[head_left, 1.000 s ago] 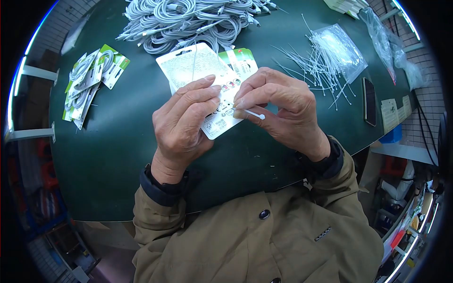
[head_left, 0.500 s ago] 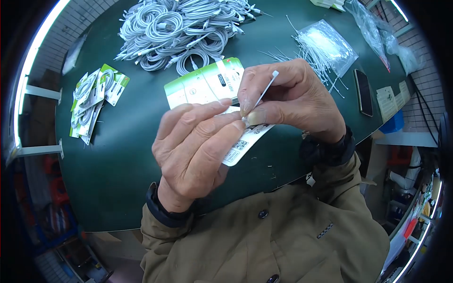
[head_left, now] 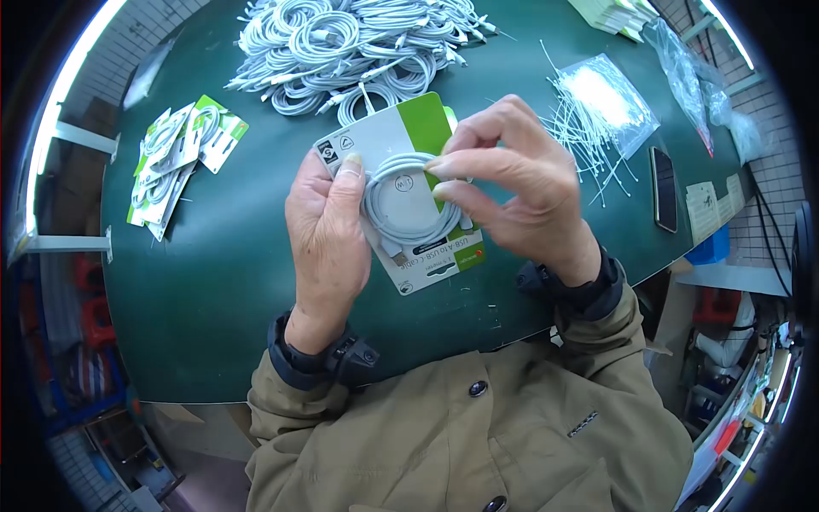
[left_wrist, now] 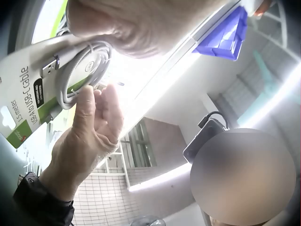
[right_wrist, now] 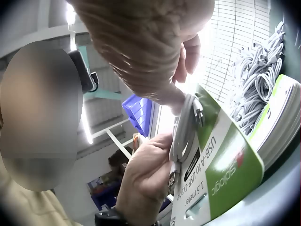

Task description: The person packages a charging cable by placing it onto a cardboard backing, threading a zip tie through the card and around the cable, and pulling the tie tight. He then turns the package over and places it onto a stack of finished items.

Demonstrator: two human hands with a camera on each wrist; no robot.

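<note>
My left hand (head_left: 328,239) grips a white and green packaging card (head_left: 422,128), its thumb on the front and its fingers behind. A coiled grey-white USB cable (head_left: 373,218) lies flat on the card's printed face, a USB-A plug (left_wrist: 50,67) at its side. At the coil's other side is my right hand (head_left: 520,183), with thumb and forefinger tips at the cable and a gap between them. In the right wrist view the right thumb (right_wrist: 175,100) overlaps the coil. A stack of similar cards (right_wrist: 277,125) stands behind the held one.
A large heap of coiled cables (head_left: 341,51) lies at the back. To the right are loose white cable ties (head_left: 589,128) on a plastic bag (head_left: 627,94), then a phone (head_left: 665,188). Carded cables (head_left: 171,162) sit in a pile at the left.
The card has been turned from its printed back to the front, showing the coiled cable. The white tie no longer shows between my right fingers. My left hand now holds the card by its left side.
</note>
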